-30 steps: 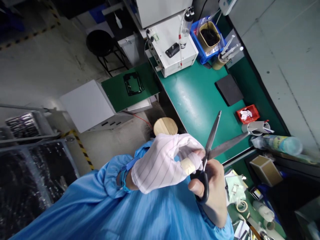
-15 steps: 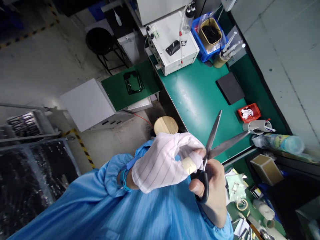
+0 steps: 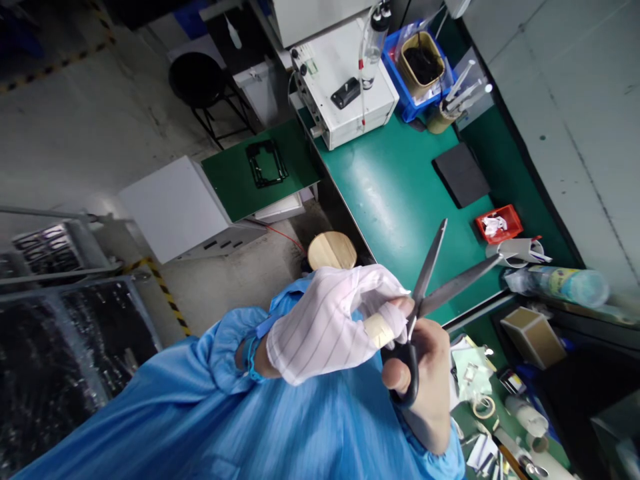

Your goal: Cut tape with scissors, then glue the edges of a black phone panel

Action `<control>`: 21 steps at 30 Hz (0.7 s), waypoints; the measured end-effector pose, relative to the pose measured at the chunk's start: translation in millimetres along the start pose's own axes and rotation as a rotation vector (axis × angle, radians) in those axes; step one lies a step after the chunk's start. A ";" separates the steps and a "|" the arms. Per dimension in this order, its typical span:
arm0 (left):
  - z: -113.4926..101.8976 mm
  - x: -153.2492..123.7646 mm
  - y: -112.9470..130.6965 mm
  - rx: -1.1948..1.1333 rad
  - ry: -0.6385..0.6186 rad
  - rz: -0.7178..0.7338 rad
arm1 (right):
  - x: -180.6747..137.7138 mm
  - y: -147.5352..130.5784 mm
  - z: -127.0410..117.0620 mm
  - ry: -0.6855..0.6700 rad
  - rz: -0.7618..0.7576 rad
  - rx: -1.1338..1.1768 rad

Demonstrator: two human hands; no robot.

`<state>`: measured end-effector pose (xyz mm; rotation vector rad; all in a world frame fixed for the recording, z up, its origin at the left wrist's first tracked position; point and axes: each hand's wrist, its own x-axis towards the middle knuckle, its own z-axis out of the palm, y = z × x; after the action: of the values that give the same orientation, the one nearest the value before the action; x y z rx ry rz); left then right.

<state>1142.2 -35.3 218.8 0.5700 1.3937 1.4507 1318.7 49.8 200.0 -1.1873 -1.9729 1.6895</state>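
Green surface [image 3: 380, 193] lies beyond the open scissors [image 3: 436, 299], whose black handles [image 3: 414, 377] the right hand [image 3: 433, 383] clamps in the air, while whether the curled left hand [image 3: 327, 327] beside the pivot [image 3: 415, 313] grips anything I cannot tell, and they should feel stiff, not heavy, safest to hold by these handles.

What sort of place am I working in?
Probably a factory workshop: a white machine stands on a green workbench, and yellow-and-black tape marks the floor.
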 end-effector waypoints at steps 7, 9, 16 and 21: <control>-5.3 1.3 6.3 -0.016 -0.015 0.000 | 1.9 -10.9 5.1 0.013 0.016 0.024; -7.1 1.8 8.2 0.031 -0.029 0.013 | 3.5 -15.1 6.2 -0.030 0.030 0.053; -12.6 0.6 8.8 0.059 -0.088 -0.051 | 2.8 -10.8 4.3 -0.127 0.041 0.145; -15.0 2.2 5.4 -0.009 -0.136 -0.066 | -1.7 -2.8 -0.4 -0.151 0.040 0.116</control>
<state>1126.6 -39.3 219.8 0.6004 1.2872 1.3395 1318.9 48.8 203.2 -1.0949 -1.9168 1.9378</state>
